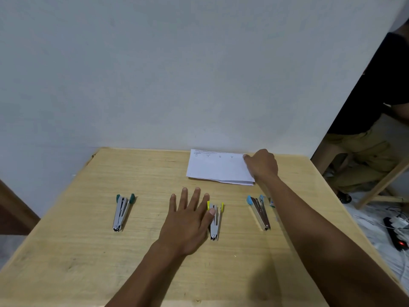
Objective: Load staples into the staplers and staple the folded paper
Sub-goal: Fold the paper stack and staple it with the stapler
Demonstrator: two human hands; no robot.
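Observation:
Three small metal staplers lie in a row on the wooden table [88, 251]: a green-tipped stapler [121, 212] at the left, a yellow-tipped stapler [215, 220] in the middle and a blue-tipped stapler [259, 211] at the right. My left hand [188, 220] lies flat with fingers spread, its thumb touching the yellow stapler. At the table's far edge lies the folded white paper [218, 167]. My right hand [262, 163] rests on the paper's right edge, fingers curled at its upper right corner.
The table stands against a pale wall. A small packet [272, 203] peeks out beside my right forearm. At the right, a seated person [371, 120] and a wooden stool leg [380, 185]; a power strip with cables [396, 233] lies on the floor.

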